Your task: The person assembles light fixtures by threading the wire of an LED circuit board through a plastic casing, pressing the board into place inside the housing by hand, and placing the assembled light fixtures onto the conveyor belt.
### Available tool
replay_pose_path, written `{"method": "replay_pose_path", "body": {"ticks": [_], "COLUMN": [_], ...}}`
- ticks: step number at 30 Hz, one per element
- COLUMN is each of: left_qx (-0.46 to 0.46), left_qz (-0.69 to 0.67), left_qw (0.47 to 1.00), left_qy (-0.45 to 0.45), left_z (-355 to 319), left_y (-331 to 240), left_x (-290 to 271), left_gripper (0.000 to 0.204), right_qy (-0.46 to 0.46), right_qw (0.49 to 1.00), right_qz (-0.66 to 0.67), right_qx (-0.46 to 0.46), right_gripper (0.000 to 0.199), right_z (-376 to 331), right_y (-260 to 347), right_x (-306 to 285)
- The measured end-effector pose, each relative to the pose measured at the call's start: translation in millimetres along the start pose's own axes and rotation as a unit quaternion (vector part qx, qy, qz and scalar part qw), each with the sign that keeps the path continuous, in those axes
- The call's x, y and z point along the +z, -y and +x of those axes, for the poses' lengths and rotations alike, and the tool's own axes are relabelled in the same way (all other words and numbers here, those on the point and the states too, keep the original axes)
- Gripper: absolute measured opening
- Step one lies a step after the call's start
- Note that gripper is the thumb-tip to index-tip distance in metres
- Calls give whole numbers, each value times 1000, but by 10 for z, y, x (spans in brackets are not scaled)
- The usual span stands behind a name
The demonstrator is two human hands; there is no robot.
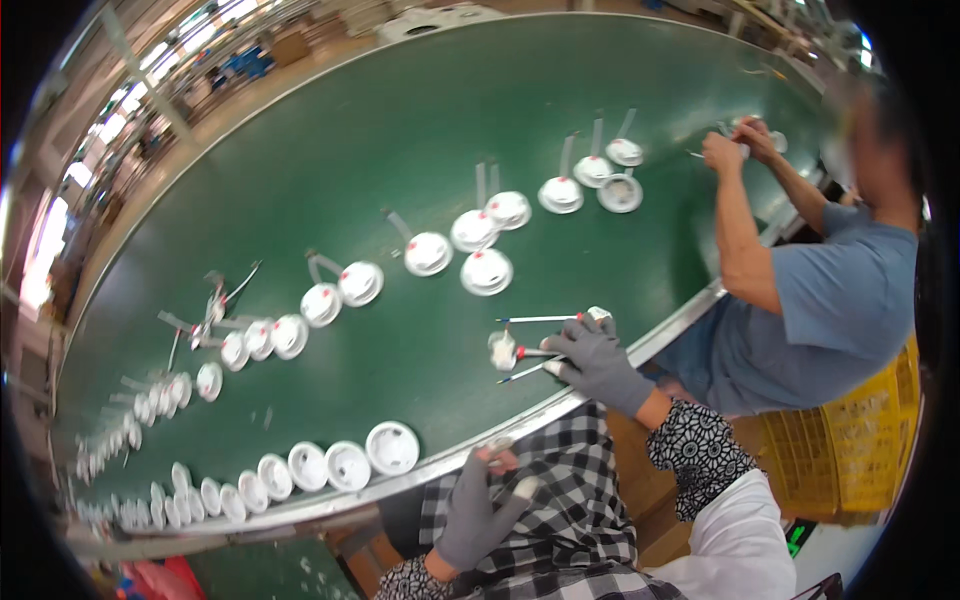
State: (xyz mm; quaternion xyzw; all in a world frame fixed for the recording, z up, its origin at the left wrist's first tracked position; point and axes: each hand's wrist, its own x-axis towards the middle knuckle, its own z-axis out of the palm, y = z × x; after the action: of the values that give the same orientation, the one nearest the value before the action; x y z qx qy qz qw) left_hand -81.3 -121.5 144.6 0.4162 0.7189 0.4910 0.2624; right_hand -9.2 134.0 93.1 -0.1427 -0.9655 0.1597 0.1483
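Note:
My right hand (602, 368), in a grey glove with pale fingertips, is over the near edge of the green belt. Its thumb and forefinger close around the stem of a small whitish part with a red collar (508, 351). Thin white-and-blue leads (540, 319) lie beside it, and another small whitish piece (599, 314) shows beyond the knuckles. My left hand (478, 515), gloved in grey too, hovers over my checked apron just off the belt edge. Its thumb stands apart from the fingers; a pale blur at the fingertips is unclear.
Rows of round white fixtures (428, 254) with upright strips cross the green belt (400, 130). Several white cups (391, 448) line its near edge. A co-worker (840, 270) in blue handles parts at the right, beside a yellow crate (850, 450). A metal rim (680, 320) borders the belt.

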Motion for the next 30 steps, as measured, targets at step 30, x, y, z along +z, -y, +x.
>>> {"method": "replay_pose_path", "body": {"ticks": [30], "left_qx": [5], "left_qz": [-110], "left_qw": [990], "left_qy": [-83], "left_z": [-345], "left_y": [55], "left_x": [-737], "left_gripper": [22], "right_qy": [195], "right_qw": [693], "right_qz": [678], "right_qx": [151], "right_gripper": [56], "right_z": [303], "right_y": [1535], "right_x": [-107]}}
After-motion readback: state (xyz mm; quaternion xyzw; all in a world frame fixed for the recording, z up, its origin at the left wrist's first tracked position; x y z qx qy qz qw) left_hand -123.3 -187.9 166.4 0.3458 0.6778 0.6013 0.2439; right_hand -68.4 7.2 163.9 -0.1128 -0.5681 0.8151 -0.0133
